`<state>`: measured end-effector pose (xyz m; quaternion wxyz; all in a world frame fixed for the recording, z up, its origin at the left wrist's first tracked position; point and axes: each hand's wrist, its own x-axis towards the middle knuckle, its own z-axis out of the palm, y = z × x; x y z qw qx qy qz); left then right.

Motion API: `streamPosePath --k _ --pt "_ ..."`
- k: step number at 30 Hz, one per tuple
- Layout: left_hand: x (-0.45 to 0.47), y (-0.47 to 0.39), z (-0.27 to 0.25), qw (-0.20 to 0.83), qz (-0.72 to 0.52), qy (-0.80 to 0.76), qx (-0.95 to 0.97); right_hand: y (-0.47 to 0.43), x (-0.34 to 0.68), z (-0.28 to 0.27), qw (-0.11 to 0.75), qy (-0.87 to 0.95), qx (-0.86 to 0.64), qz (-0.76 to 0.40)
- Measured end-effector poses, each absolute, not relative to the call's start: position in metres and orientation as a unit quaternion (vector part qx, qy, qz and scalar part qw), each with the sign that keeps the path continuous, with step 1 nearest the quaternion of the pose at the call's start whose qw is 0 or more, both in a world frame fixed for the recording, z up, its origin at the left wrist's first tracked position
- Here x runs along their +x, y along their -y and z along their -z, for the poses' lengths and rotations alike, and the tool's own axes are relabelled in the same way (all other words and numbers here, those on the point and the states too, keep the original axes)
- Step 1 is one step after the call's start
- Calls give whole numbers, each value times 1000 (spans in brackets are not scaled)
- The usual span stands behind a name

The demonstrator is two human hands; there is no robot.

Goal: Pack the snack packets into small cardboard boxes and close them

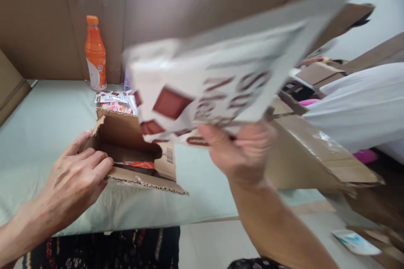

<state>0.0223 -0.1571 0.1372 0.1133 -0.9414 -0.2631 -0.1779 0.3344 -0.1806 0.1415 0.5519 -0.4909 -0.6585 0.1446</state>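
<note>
My right hand [241, 151] grips the lower edge of a large white food pouch [202, 88] printed with brown squares, holding it raised over the table and partly above a small box. The pouch is blurred. My left hand [78, 164] is closed on the left side of the open cardboard box [126, 134], thumb and fingers at its flap and edge. Inside the box lies a flat orange-red item [137, 164], whose kind I cannot make out. Behind the box, partly hidden, is a smaller white packet [110, 96] with similar brown squares.
An orange drink bottle [95, 54] stands against a tall cardboard wall [44, 21] at the back. Pale green cloth covers the table [57, 105]. At right sit larger cardboard boxes [328, 147] beside a person in white clothing [366, 105].
</note>
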Motion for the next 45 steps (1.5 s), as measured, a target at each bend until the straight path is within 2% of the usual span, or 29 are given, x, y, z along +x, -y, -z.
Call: streamPosePath --k 3,8,10,12,14,16,21,23,25,27,30,34,39,45 --pt "23 157 -139 119 175 263 -941 184 321 -140 439 758 -456 -158" --pt "23 157 -140 115 178 274 -938 156 290 -139 86 852 -478 -197" --pt "23 156 -141 134 191 277 -932 143 275 -135 19 860 -465 -210" --pt "22 154 -142 156 198 269 -930 135 266 -129 4 872 -427 -241" --pt "21 151 -143 150 182 257 -937 135 267 -128 22 883 -389 -262" --pt "20 149 -144 122 154 251 -948 142 277 -135 91 890 -362 -261" --pt "22 149 -145 77 139 264 -951 134 324 -156 458 763 -408 -203" --pt "23 150 -143 68 159 279 -945 100 340 -146 526 679 -488 -159" --pt "23 152 -140 62 175 288 -940 53 351 -125 469 642 -592 -131" --pt "23 153 -136 59 187 292 -936 5 355 -98 334 611 -705 -135" --pt "20 154 -129 56 208 297 -930 -50 350 -65 277 568 -762 -139" --pt "20 155 -127 37 222 310 -924 -81 337 -42 296 530 -785 -124" --pt "27 154 -139 31 204 306 -929 -83 337 -38 373 545 -734 -157" --pt "27 152 -139 91 181 274 -940 -17 356 -82 518 593 -594 -162"
